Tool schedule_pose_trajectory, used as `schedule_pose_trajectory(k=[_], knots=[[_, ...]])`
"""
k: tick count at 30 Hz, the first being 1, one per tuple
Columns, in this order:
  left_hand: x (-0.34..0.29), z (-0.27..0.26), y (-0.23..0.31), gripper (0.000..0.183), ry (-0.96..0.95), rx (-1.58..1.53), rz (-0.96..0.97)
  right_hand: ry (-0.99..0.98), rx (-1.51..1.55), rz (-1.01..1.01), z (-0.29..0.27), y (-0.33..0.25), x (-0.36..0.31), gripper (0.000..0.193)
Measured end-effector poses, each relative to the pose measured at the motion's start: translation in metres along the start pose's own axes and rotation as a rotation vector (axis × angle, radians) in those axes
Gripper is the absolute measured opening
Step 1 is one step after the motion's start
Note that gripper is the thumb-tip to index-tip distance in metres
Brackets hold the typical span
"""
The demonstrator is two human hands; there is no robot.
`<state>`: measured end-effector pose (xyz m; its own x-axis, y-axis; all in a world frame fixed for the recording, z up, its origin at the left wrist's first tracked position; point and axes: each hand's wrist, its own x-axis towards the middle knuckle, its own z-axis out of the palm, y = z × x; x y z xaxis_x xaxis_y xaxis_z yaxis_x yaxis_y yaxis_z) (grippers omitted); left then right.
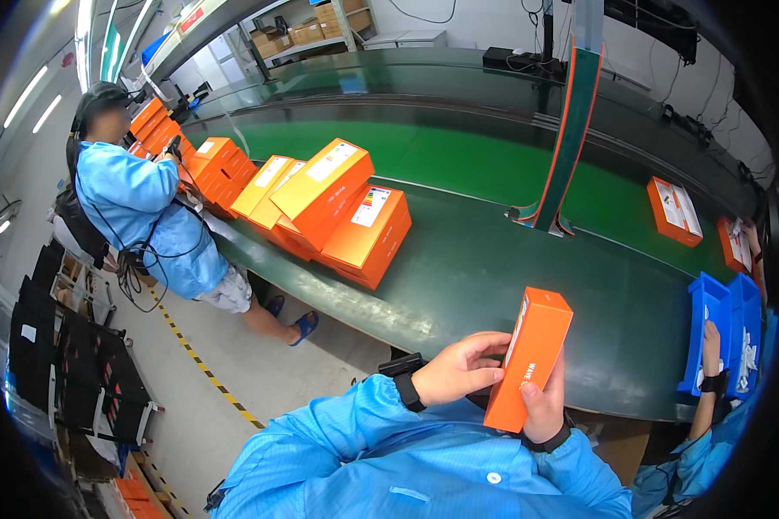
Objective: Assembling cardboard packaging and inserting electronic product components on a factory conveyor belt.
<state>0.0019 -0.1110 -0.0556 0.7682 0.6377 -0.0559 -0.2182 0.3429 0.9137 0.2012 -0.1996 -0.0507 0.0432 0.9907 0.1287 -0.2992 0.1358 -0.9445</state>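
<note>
A long orange carton [532,350] is held up and tilted in front of me, past the near edge of the green workbench. My right hand [545,406] grips its lower right part, with the thumb across the printed face and the fingers along the far side. At the box's left side, my left hand [465,368] has its thumb and bent fingers against the edge; some fingertips are hidden behind the carton. Both wrists wear black bands.
Orange cartons [372,229] lie piled on the workbench [459,285] to the left, near a co-worker [147,203] in blue. An upright post [567,138] stands on the bench. Rightward are an open orange box [675,212], blue bins [710,320] and another person's hand [711,350].
</note>
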Motion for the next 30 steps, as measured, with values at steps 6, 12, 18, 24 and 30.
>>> schedule_pose_trajectory(k=[6,12,18,24,30], knots=[[0.009,-0.013,-0.001,0.083,-0.032,0.027,-0.056,-0.013,-0.015,0.067,-0.001,0.009,0.002,0.103],[0.03,-0.011,0.017,0.099,-0.097,0.128,-0.066,-0.085,0.006,-0.005,0.007,0.003,0.022,0.103],[0.051,-0.019,0.0,0.111,0.055,-0.059,0.051,-0.019,0.009,0.006,-0.011,-0.024,0.051,0.101],[0.066,-0.004,0.001,0.112,0.092,-0.149,0.092,0.1,-0.065,0.0,-0.034,-0.046,0.051,0.097],[0.063,-0.043,0.008,0.085,0.166,-0.427,0.144,0.444,-0.963,-0.178,-0.108,-0.055,0.061,0.091]])
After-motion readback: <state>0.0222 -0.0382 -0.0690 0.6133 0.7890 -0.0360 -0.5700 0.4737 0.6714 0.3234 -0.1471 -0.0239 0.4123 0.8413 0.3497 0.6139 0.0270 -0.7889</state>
